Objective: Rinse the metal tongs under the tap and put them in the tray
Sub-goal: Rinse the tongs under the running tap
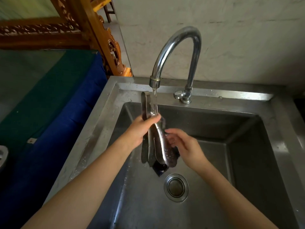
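Observation:
My left hand [141,129] grips the metal tongs [157,142] around their middle, over the steel sink [272,129]. The hinged end points up toward the tap [178,47] and the flat perforated tips hang down. Water runs from the spout onto the tongs just above my left fingers. My right hand [184,146] touches the wet tip side with spread fingers. No tray is clearly in view.
The drain [176,187] lies below the tongs. The tap's lever [178,95] sits on the back rim. A blue and green covered surface [49,104] stands left of the sink, with a grey object [2,156] at the far left edge. Carved wooden furniture [74,30] is behind.

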Demonstrator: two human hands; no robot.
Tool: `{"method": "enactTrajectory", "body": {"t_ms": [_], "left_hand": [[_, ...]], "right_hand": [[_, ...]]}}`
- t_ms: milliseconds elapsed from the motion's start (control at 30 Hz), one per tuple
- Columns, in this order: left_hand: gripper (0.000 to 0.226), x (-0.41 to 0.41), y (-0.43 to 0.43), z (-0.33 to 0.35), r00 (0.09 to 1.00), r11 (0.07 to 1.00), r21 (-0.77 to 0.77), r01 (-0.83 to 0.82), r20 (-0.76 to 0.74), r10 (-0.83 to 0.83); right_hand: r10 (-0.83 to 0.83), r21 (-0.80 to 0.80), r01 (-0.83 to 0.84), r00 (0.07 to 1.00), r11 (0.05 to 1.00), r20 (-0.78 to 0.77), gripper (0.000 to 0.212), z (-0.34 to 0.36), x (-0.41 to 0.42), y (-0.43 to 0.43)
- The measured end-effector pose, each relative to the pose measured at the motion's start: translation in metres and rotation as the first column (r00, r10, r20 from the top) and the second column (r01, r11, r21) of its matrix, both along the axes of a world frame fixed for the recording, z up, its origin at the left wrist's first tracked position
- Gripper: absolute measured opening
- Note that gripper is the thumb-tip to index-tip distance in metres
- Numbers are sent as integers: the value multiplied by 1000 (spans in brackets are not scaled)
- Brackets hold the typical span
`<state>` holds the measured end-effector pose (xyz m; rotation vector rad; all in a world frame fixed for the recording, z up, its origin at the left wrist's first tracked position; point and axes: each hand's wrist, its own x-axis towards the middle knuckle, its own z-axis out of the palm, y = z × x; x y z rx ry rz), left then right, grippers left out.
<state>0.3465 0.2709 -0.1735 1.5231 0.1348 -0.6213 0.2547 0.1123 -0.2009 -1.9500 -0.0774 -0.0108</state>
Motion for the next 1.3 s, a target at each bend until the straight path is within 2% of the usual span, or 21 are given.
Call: {"method": "enactTrajectory", "body": {"t_ms": [100,167,233,300,367,500,567,667,733,800,833,900,933,967,1000,1033,1067,1100,1133,1233,1300], "left_hand": [[18,-2,-15,11,997,999,-23,28,78,-26],[14,1,-19,19,995,997,-71,-13,96,19],[7,9,-19,26,991,991,-125,-44,122,59],[11,16,-16,33,988,982,-182,-47,138,73],[16,22,-13,39,988,973,-222,-66,119,94],[21,31,-13,47,987,957,-264,-116,75,141],[21,35,-16,51,982,947,-271,-172,28,187],[17,33,-20,56,970,932,-269,-241,-34,241],[24,28,-23,59,957,952,-147,-268,74,281],[40,16,-23,58,887,937,65,-344,348,302],[47,4,-22,57,819,911,102,-400,485,305],[52,-27,-24,48,697,898,37,-439,645,314],[50,-42,-25,44,697,905,-29,-424,628,346],[45,-50,-28,43,751,909,-125,-399,523,402],[40,-51,-30,45,843,899,-237,-369,322,431],[39,-46,-31,47,916,877,-335,-345,83,392],[42,-40,-31,49,947,856,-406,-320,-103,305],[47,-35,-29,53,956,839,-463,-287,-193,220],[48,-32,-29,57,954,813,-507,-287,-230,194],[47,-32,-31,60,931,689,-637,-345,-324,167],[53,-32,-31,62,921,633,-683,-364,-365,136]], "right_hand": [[-37,232,73,987,970,-157,13,16,11,20],[32,344,46,976,938,-217,11,24,17,23],[121,391,-9,957,920,-262,13,32,22,21],[92,299,-4,955,954,-283,21,34,25,19],[6,94,18,968,995,-251,28,37,31,20],[-15,-134,-4,990,991,-139,28,44,41,32],[-6,-127,-6,995,992,-95,21,48,45,35],[-27,20,29,995,999,-100,18,52,44,37],[-98,139,113,989,984,-113,25,54,44,40],[-175,166,193,978,967,-117,34,57,48,46],[-215,151,231,970,961,-118,36,59,51,48],[-280,125,293,953,948,-115,36,65,59,50],[-293,121,306,949,944,-114,34,68,61,51],[-293,120,306,949,944,-114,33,71,63,52],[-285,109,297,952,949,-107,32,74,63,56],[-276,65,282,957,957,-90,31,75,62,61],[-270,-15,269,961,963,-65,32,75,59,66],[-267,-105,262,963,959,-44,35,74,57,71],[-267,-169,260,963,951,-24,38,73,56,74],[-260,-217,260,965,941,31,44,72,58,72],[-188,-272,193,981,943,46,48,69,58,73]]}}
